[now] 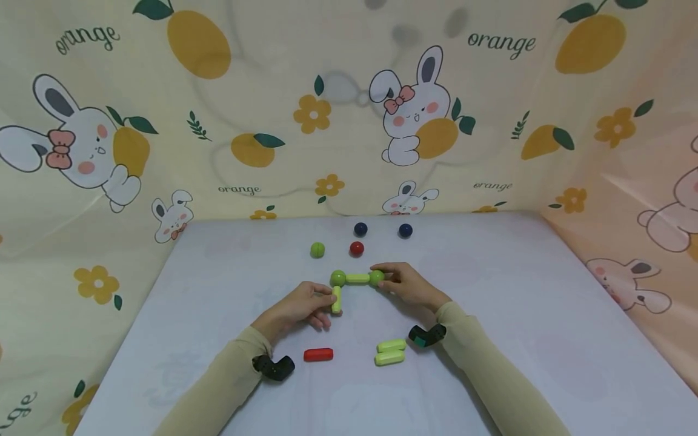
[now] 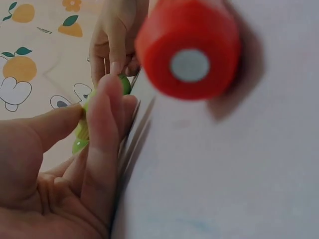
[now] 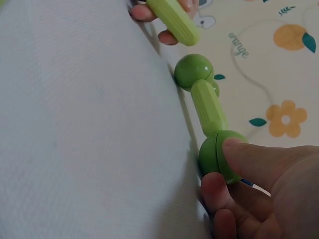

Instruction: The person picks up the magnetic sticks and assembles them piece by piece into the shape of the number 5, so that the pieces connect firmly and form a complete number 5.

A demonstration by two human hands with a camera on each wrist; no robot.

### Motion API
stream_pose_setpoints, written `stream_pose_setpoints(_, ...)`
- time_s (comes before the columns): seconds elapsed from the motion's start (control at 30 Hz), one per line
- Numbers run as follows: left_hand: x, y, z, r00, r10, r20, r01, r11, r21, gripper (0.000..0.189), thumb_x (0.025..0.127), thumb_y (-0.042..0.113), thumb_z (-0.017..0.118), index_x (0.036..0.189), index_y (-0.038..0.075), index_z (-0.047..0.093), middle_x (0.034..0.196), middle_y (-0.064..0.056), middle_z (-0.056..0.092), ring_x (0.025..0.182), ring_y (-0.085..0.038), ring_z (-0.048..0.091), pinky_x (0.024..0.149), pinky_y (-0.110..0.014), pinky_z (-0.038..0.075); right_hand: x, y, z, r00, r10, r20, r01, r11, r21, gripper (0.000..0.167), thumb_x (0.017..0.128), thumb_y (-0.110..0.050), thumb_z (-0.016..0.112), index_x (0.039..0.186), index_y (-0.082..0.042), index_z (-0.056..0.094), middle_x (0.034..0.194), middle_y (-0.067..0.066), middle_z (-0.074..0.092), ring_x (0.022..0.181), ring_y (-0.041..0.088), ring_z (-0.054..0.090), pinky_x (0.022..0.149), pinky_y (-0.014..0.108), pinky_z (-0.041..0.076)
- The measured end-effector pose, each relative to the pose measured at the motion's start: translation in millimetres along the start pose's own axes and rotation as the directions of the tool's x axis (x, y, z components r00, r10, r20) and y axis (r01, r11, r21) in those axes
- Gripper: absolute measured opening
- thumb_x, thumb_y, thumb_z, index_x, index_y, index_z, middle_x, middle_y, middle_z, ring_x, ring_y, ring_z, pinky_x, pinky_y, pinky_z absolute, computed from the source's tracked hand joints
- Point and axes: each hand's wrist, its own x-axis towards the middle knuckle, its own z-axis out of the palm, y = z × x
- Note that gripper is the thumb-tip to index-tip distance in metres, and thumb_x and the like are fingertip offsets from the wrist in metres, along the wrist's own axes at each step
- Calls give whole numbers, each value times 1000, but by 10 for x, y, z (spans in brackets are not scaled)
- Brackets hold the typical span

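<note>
My left hand [image 1: 301, 306] pinches a light green rod [image 1: 336, 300] between thumb and fingers. The right wrist view shows a small gap between this rod [image 3: 175, 21] and a green ball [image 3: 194, 71]. That ball joins one end of a second light green rod [image 1: 357, 278]. At its other end is another green ball [image 1: 377, 278], pinched by the thumb and fingers of my right hand [image 1: 409, 284]. In the left wrist view, my left hand's fingers hide most of the held rod.
Behind the hands lie a green ball [image 1: 317, 250], a red ball [image 1: 357, 249] and two dark blue balls [image 1: 360, 229]. Nearer me are a red rod [image 1: 319, 355] and two light green rods [image 1: 389, 358] side by side. A printed cloth [image 1: 349, 133] surrounds the white table [image 1: 218, 254].
</note>
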Motion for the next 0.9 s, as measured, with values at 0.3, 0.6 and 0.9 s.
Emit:
stream_pose_setpoints(0.3, 45, 25, -62, 999, -1, 38, 1, 1000, 11, 42, 104, 20, 56, 137, -6, 53, 105, -15, 77, 63, -9, 70, 57, -21, 57, 11, -42, -5, 1000, -14, -10, 14, 1000, -5, 42, 100, -12, 62, 141, -8, 58, 142, 15, 60, 91, 18, 58, 78, 26, 50)
stream_pose_setpoints(0.6, 82, 47, -74, 999, -17, 35, 17, 1000, -9, 36, 105, 19, 55, 132, -6, 56, 103, -15, 77, 63, -8, 70, 56, -19, 55, 11, -39, -3, 1000, -13, -5, 13, 1000, -8, 42, 100, -11, 62, 142, -7, 57, 144, 15, 59, 93, 18, 58, 80, 25, 51)
stream_pose_setpoints(0.9, 107, 17, -30, 1000, -20, -2, 19, 999, -29, 35, 105, 20, 55, 129, -6, 59, 99, -13, 78, 64, -8, 70, 57, -19, 56, -5, -28, 4, 1000, 14, -8, -14, 1000, -20, 42, 100, -12, 62, 141, -8, 58, 143, 13, 59, 96, 19, 58, 83, 27, 50)
